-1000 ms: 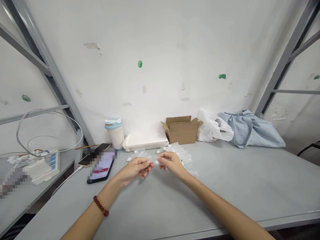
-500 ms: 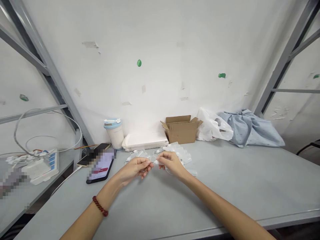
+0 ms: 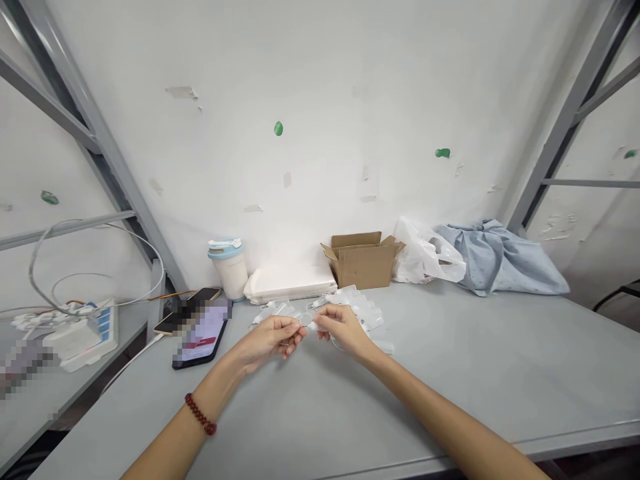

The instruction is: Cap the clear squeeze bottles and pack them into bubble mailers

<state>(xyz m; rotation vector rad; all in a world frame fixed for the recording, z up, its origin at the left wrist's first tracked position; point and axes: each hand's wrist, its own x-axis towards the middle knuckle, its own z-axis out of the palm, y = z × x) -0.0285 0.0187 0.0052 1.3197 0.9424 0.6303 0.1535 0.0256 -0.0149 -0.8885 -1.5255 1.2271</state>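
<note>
Two bare hands meet over the grey table [image 3: 310, 420], and the step they are on looks like close fingertip work on a small white piece [image 3: 313, 326] and the thin strand [image 3: 304, 326] that seems to run from it. The left hand [image 3: 274, 335] has thumb and forefinger pressed together on the strand, its other fingers curled loosely beneath; the right hand [image 3: 345, 327] pinches the white piece narrowly between thumb and forefinger, so that the piece sits right between the two sets of fingertips, just in front of a pile of clear and white pieces [image 3: 363, 307] with fine cords among them. Whether strand and piece are joined is too small to tell. As I judge it, any move from this hold calls for a light, steady pinch on both sides, the two hands kept in line, and enough slack that the strand is neither tugged nor caught on the cords close behind. More of the pale pieces [image 3: 275, 308] lie behind the left hand. Farther back, by the wall, stand a lidded cup [image 3: 231, 273], a white stack [image 3: 293, 281] and an open cardboard box [image 3: 364, 267], while two phones, one pale-edged [image 3: 207, 293] and one dark-cased [image 3: 203, 343], lie to the left, near the left forearm
</note>
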